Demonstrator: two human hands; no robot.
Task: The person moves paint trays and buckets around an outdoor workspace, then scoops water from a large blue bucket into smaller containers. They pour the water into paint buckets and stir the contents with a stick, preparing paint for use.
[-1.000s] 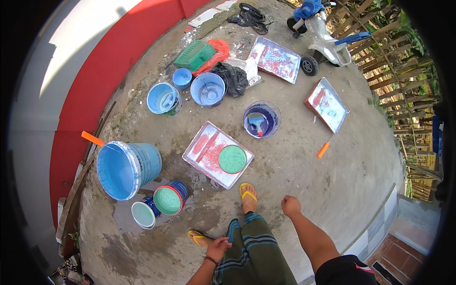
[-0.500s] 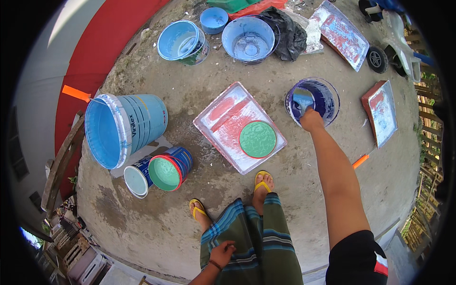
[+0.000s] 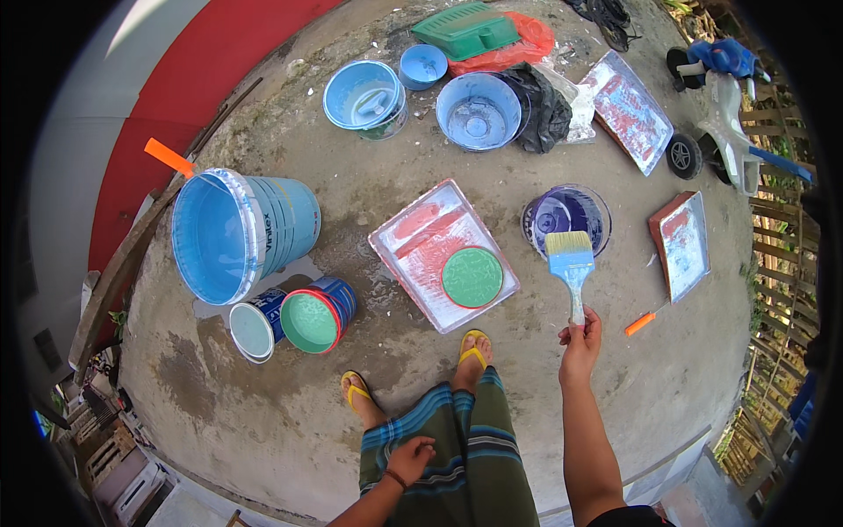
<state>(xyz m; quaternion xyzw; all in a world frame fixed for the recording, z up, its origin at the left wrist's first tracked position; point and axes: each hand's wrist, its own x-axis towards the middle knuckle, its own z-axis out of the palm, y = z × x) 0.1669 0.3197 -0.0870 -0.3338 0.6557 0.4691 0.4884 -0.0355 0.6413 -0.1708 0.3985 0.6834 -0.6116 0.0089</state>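
My right hand (image 3: 580,347) is closed round the handle of a wide paintbrush (image 3: 571,261). Its pale bristles point away from me, and blue paint coats the brush's body and handle. The brush is in front of a purple-stained bucket (image 3: 586,206), overlapping its near rim in view. Over the patterned sarong (image 3: 479,439), my left hand (image 3: 410,461) hangs with loosely curled, slightly parted fingers and nothing visible in it. Left of the bucket is a red-and-white stained paint tray (image 3: 408,233), with a round green lid (image 3: 471,277) lying on its near right part.
A big light-blue bucket (image 3: 290,215) lies on its side at left, near two paint cans, one holding green paint (image 3: 309,321). Blue tubs (image 3: 479,111), a black plastic bag (image 3: 537,105) and a green tray (image 3: 465,35) sit at the back. More trays (image 3: 685,246) lie right.
My right hand has come out of the purple-stained bucket and back toward me, bringing the paintbrush with it. My left hand stays over the sarong. The view has shifted slightly.
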